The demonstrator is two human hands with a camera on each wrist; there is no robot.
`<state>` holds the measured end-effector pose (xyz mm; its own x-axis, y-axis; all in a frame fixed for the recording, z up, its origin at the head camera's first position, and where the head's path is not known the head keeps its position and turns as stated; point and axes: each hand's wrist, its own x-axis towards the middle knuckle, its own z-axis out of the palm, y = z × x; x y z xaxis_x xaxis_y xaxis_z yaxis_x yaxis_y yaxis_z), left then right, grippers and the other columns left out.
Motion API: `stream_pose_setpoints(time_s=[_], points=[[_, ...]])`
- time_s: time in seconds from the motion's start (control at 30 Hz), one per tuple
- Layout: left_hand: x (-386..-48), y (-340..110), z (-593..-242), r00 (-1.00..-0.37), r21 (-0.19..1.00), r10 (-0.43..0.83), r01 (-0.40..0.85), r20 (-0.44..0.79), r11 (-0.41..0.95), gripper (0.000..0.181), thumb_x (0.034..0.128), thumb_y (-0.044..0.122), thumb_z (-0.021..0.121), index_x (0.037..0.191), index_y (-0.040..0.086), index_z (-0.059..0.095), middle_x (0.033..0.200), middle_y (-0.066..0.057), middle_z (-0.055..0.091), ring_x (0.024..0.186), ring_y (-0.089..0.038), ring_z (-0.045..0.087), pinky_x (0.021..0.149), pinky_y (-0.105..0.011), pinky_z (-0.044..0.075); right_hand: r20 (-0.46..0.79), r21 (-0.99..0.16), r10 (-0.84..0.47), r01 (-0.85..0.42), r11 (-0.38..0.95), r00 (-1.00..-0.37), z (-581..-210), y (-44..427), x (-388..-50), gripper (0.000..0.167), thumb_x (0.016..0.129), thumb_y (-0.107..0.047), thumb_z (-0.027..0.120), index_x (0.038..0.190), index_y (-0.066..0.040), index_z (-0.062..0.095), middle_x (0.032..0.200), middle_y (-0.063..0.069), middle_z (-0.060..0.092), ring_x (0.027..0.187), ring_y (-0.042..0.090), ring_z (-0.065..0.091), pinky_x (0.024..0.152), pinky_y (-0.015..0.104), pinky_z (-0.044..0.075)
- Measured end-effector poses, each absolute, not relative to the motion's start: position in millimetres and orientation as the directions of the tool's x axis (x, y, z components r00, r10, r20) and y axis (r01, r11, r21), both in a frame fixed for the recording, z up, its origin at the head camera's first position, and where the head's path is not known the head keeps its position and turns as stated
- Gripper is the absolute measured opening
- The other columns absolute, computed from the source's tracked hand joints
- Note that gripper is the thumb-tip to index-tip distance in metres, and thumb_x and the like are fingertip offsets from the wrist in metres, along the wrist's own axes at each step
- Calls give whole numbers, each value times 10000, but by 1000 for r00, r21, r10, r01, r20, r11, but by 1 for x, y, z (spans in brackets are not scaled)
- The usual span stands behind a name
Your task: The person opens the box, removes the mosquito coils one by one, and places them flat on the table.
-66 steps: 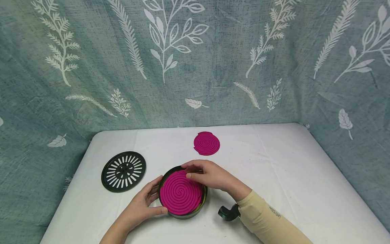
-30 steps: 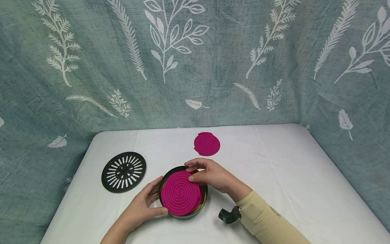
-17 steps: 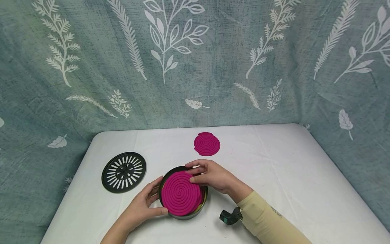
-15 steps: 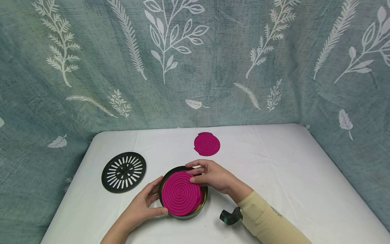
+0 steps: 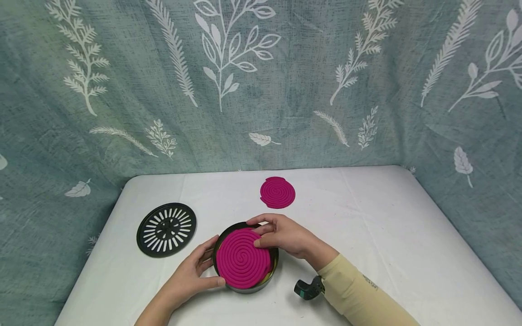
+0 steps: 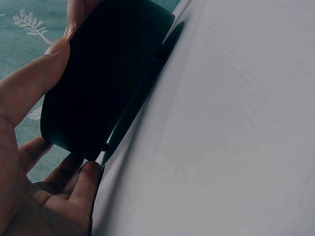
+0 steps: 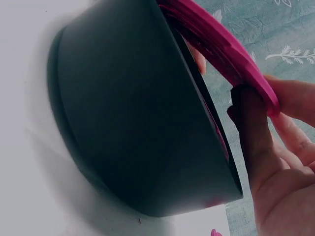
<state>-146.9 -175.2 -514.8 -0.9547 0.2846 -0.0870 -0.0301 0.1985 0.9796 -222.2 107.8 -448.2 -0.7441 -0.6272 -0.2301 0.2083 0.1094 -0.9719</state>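
Pink spiral disc (image 5: 241, 258): sits over the mouth of a dark round container, spiral face up, with more pink showing beneath its edge; the right-wrist view catches one side raised above the rim.
Dark round container (image 5: 249, 290): stands on the near part of the white surface (image 5: 346, 213), between the two hands, a yellow-green strip visible inside its lower right wall.
Left hand (image 5: 191, 271): grips the container from its left, thumb at the near side, fingers wrapped round the outer wall.
Right hand (image 5: 283, 233): pinches the disc's raised edge between thumb and fingers.
Second pink disc (image 5: 277, 193): lies flat beyond the container, near the far edge.
Black slotted plate (image 5: 148, 242): lies at the person's left, apart from the container.
Sleeve (image 5: 363, 290): beige, on the right arm, a black curved object (image 5: 306, 290) beside its cuff.
Backdrop (image 5: 302, 136): blue-green cloth printed with white leaves.
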Motion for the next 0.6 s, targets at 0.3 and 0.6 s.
stream_pose_setpoints(time_s=[0.3,0.6], points=[[-146,-175,-513,-955,982,288,-25,-79,187,1072,607,240,965,1508,272,385,1483,60,428,1333,-130,436,1105,-232,408,-264,-964,-637,222,148,-724,-444,113,-223,565,821,40,758,1345,-27,557,946,159,711,751,174,681,733,334,636],[-146,-176,-514,-955,983,289,-18,-72,185,1075,604,227,966,1506,284,383,1491,46,419,1347,-146,426,1107,-230,401,-303,-952,-627,195,237,-718,-439,115,-220,510,847,-4,755,1326,-86,601,830,101,678,694,150,664,645,306,638]])
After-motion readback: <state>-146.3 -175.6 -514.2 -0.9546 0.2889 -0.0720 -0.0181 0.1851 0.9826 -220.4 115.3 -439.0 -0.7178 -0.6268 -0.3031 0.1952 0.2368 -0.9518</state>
